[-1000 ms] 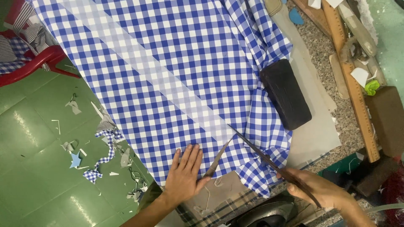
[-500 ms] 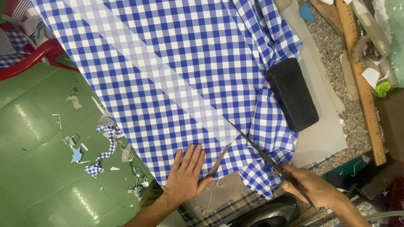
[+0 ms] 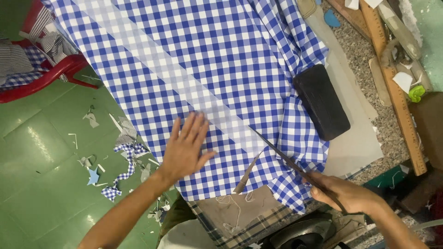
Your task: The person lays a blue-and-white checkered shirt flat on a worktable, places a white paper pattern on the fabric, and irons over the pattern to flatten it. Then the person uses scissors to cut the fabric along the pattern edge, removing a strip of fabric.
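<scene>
Two hands used: left hand (image 3: 184,150) pressed flat, fingers spread, on blue checked fabric (image 3: 194,74) on table (image 3: 364,152), kept taut; scissors (image 3: 281,159) gripped by right hand (image 3: 346,193), blades open at fabric edge; black weight (image 3: 321,101) pinning cloth.

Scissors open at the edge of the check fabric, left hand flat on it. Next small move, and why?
Probably close the scissors and ease them forward along the pale strip. The blades stand open at the near edge of the checked fabric, gripped by the right hand, and the left hand presses the cloth flat just beside the cut line, so the cloth looks steady enough for one snip.
</scene>
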